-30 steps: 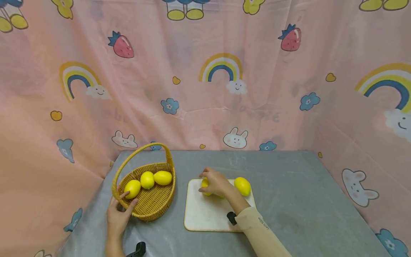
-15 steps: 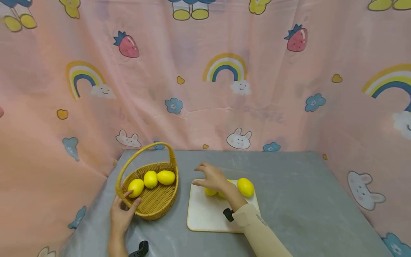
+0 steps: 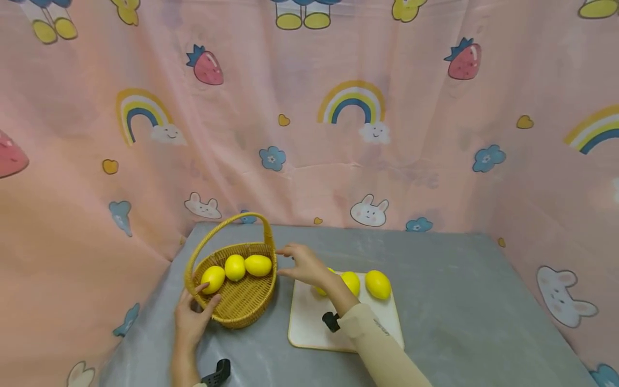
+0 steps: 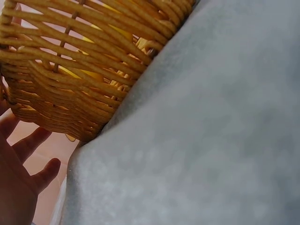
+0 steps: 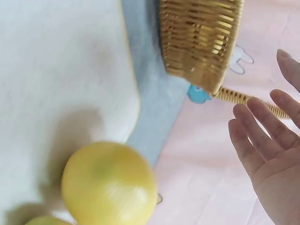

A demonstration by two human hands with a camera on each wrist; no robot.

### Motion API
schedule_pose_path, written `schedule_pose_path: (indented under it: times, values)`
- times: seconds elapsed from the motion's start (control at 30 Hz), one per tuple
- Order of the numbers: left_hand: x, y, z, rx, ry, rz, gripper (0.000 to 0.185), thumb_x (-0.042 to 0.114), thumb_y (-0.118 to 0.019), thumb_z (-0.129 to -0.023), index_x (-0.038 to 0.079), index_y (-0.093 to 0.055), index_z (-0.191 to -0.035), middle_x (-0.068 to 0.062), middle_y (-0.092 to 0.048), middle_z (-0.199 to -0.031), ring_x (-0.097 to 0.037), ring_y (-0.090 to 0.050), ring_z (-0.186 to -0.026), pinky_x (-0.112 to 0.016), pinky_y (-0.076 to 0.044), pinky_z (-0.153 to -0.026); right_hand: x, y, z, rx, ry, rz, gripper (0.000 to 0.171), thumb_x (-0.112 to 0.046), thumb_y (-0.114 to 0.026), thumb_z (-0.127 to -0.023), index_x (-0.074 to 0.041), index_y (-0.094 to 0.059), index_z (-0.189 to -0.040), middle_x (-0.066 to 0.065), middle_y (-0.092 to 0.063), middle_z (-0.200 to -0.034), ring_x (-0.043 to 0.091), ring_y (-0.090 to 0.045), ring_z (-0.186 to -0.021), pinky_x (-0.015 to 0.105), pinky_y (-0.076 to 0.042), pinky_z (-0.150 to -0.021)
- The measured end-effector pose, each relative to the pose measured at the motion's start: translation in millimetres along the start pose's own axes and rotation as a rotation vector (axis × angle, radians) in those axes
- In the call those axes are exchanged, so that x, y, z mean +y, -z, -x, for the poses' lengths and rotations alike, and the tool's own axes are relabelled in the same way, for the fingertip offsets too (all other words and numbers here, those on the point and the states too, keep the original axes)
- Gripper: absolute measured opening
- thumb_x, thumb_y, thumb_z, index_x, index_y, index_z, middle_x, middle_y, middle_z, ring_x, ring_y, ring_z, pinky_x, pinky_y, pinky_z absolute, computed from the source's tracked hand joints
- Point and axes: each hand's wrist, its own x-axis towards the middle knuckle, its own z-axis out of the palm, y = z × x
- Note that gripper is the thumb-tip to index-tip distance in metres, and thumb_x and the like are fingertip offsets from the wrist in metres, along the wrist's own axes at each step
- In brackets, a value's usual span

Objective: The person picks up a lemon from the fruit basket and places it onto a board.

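Lemons sit in two groups: three in the wicker basket point(image 3: 242, 298) and three on the white cutting board point(image 3: 309, 328), both on the grey surface point(image 3: 450, 317). The left hand point(image 3: 193, 317) rests against the near rim of the basket with fingers relaxed and spread, steadying it without gripping. The right hand point(image 3: 302, 264) hovers empty with straight fingers between the basket's handle point(image 3: 227, 228) and the board, just above the nearest lemon point(image 5: 108, 183). Judged from this, moving fruit between board and basket goes best if the right hand wraps each lemon fully before lifting, since the smooth round skin could roll off the flat board, and clears the upright handle while the left hand keeps the light basket from sliding.
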Motion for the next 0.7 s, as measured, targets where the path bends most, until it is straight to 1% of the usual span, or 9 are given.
schedule_pose_path:
  times: [0.03,0.13,0.3,0.4,0.5,0.7]
  values:
    - [-0.1,-0.1,0.0,-0.001,-0.001,-0.002,0.043,0.019,-0.08,-0.076,0.005,-0.064,-0.114,-0.009,-0.037,-0.146,-0.028,-0.032,-0.133,-0.044,-0.028,-0.108,-2.1,-1.3,-1.9,0.0,0.004,-0.016,0.048,-0.022,-0.073,-0.083,-0.004,-0.059,-0.125,0.008,-0.061,-0.114,0.02,-0.057,-0.103,0.032,-0.049,-0.086]
    - [-0.1,0.1,-0.2,-0.008,-0.001,-0.003,0.044,0.02,-0.079,-0.076,0.005,-0.064,-0.115,-0.009,-0.037,-0.146,-0.028,-0.032,-0.133,-0.047,-0.027,-0.107,-8.9,-5.6,-8.7,-0.009,0.022,-0.06,0.047,-0.02,-0.072,-0.084,-0.004,-0.058,-0.126,0.011,-0.061,-0.117,0.023,-0.057,-0.104,0.035,-0.049,-0.087]
    - [3.1,0.2,-0.4,-0.017,-0.015,0.015,0.043,0.02,-0.078,-0.077,0.005,-0.063,-0.115,-0.005,-0.035,-0.147,-0.026,-0.03,-0.135,-0.045,-0.026,-0.109,-17.2,-13.8,-21.0,-0.012,0.068,-0.087,0.048,-0.019,-0.073,-0.083,0.0,-0.058,-0.125,0.014,-0.061,-0.117,0.028,-0.058,-0.103,0.035,-0.049,-0.087]
    - [3.4,-0.3,-0.9,-0.012,-0.021,0.024,0.042,0.019,-0.078,-0.078,0.005,-0.064,-0.114,-0.004,-0.036,-0.147,-0.025,-0.03,-0.135,-0.043,-0.025,-0.109,-20.1,-20.5,-28.3,-0.017,0.067,-0.07,0.049,-0.02,-0.074,-0.082,-0.001,-0.059,-0.125,0.013,-0.062,-0.117,0.027,-0.059,-0.103,0.031,-0.049,-0.085]
    - [3.3,-0.5,-0.6,-0.013,-0.02,0.024,0.042,0.019,-0.078,-0.078,0.005,-0.064,-0.115,-0.005,-0.036,-0.147,-0.025,-0.03,-0.135,-0.043,-0.025,-0.109,-22.6,-27.5,-33.7,-0.034,0.044,-0.062,0.049,-0.021,-0.074,-0.082,-0.003,-0.058,-0.126,0.011,-0.061,-0.118,0.026,-0.058,-0.105,0.028,-0.049,-0.084]
    - [3.7,-0.8,1.5,-0.019,0.002,0.02,0.043,0.019,-0.078,-0.078,0.004,-0.063,-0.115,-0.007,-0.035,-0.147,-0.027,-0.03,-0.135,-0.046,-0.025,-0.109,-32.3,-38.4,-39.3,-0.057,0.028,-0.067,0.051,-0.02,-0.074,-0.082,-0.005,-0.057,-0.127,0.01,-0.059,-0.122,0.026,-0.057,-0.107,0.027,-0.048,-0.086]
